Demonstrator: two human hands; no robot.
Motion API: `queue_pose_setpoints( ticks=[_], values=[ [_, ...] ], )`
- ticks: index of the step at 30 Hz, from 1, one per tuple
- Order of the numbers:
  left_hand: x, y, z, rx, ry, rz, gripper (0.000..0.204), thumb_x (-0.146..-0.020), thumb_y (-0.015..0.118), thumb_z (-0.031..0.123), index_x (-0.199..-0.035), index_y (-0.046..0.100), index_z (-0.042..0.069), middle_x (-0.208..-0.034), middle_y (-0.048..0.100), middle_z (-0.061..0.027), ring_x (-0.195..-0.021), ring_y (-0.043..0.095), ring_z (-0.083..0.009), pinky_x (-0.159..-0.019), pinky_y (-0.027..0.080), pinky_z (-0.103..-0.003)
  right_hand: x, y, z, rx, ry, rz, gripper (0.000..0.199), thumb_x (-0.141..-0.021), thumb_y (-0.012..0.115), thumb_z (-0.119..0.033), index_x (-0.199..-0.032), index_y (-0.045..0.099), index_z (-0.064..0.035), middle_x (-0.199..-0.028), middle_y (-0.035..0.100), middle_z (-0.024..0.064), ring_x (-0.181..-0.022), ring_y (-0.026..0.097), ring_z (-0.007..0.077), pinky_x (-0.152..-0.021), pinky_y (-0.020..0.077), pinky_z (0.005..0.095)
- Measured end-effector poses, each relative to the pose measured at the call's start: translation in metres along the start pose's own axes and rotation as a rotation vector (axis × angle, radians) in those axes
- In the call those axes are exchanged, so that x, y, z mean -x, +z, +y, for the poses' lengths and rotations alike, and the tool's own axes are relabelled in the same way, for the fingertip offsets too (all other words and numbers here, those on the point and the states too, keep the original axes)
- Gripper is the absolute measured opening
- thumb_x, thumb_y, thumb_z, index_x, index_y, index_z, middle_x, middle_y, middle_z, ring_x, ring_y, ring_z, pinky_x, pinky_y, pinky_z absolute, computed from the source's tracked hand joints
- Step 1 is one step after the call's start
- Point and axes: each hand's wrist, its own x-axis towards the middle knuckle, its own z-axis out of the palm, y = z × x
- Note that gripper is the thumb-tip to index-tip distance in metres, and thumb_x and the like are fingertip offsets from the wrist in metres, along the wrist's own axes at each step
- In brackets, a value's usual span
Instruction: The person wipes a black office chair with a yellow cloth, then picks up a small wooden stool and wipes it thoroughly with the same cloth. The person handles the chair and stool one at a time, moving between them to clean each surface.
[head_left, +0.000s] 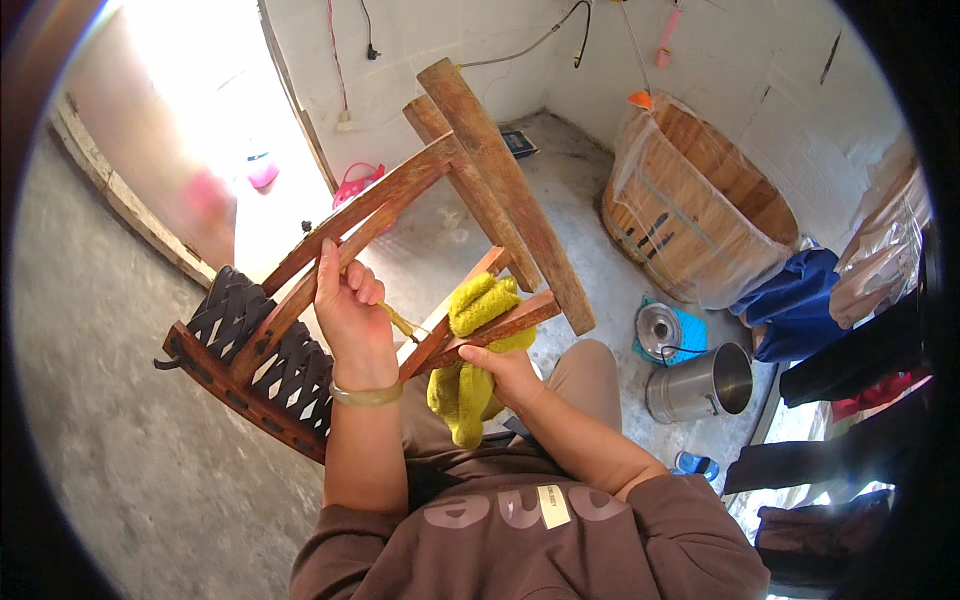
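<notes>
A wooden folding stool [500, 190] with a seat of woven black straps [225, 315] is tilted up in front of me. My left hand [350, 300] is closed round one of its long wooden rails, the index finger lying along the wood. A thin yellowish strip [402, 322] runs from beside that hand toward the cloth; I cannot make out what it is. My right hand [505, 375] presses a fuzzy yellow-green cloth [463, 390] round a lower rail, its thumb on the wood. Part of the cloth hangs below the rail.
At the far right stands a large wooden tub [660, 210] draped in clear plastic. Nearer are a metal pot [705, 383], a round metal lid [659, 328] and a blue cloth [795, 300]. Dark clothes [840, 465] hang at the right edge. A pink basket [355, 183] sits by the bright doorway.
</notes>
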Motion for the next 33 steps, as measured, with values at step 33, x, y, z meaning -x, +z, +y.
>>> queue_pose_setpoints(
  ticks=[33],
  values=[
    [-0.004,0.0,-0.013,-0.078,0.066,0.08,0.026,-0.086,0.063,0.04,-0.082,0.054,0.015,-0.056,0.036,0.0055,-0.046,0.028,-0.0043,-0.041,0.02,-0.018,0.01,-0.003,0.005,0.698,-0.245,-0.081,0.034,-0.079,0.072,-0.024,-0.102,0.064,-0.0002,-0.101,0.065,0.0106,-0.095,0.059,0.0205,-0.083,0.046,0.0333]
  ],
)
